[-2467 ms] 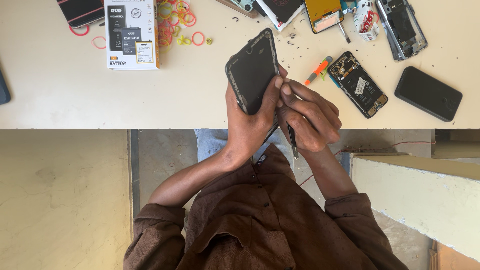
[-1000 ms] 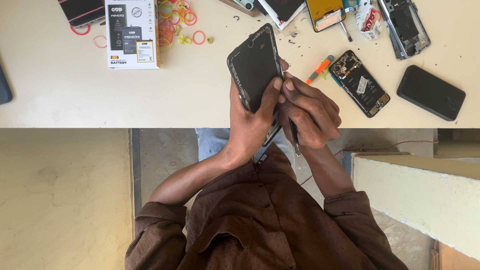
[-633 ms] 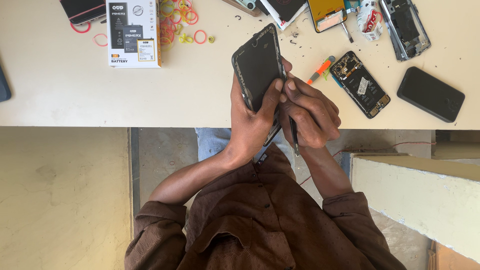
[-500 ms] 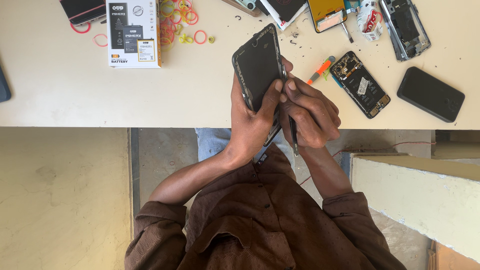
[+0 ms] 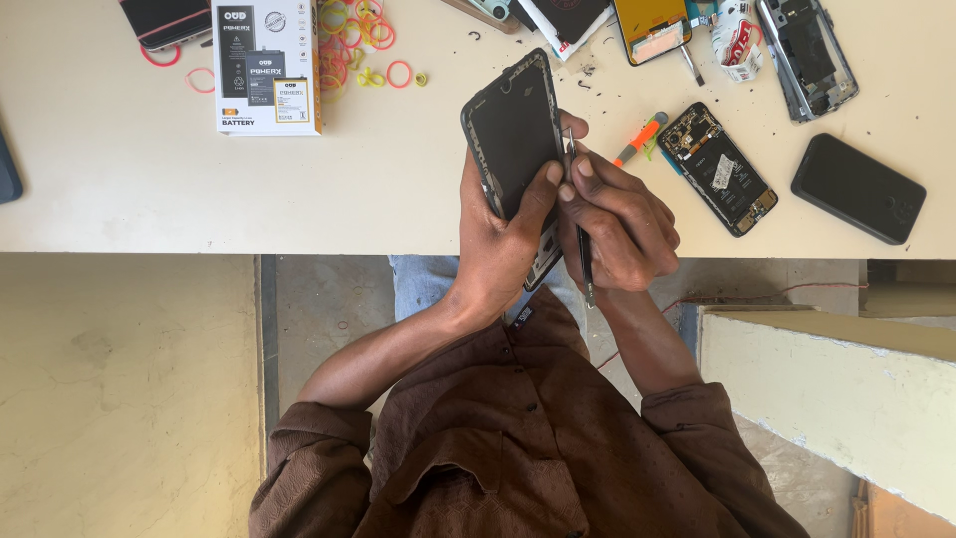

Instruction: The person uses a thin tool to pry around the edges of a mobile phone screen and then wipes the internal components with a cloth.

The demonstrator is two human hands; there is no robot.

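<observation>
Left hand (image 5: 503, 239) clamped round the lower half of a dark phone (image 5: 513, 139), thumb across its face, held tilted above the near edge of the table (image 5: 398, 189). Right hand (image 5: 617, 224) pressed against the left, pinching thin metal tweezers (image 5: 578, 214) with the tip at the phone's right edge. Hands together, both closed on what they hold.

Phone looks light, stiff, thin; glass face probably fragile and slick. Best gripped by the side edges, not the face; tweezers near the tip for control.

Just right of the hands: orange-handled screwdriver (image 5: 639, 138), opened phone (image 5: 718, 168) with its insides showing, black phone (image 5: 857, 188) further out. Left: white battery box (image 5: 266, 65), scattered rubber bands (image 5: 360, 35). More phone parts along the far edge.
</observation>
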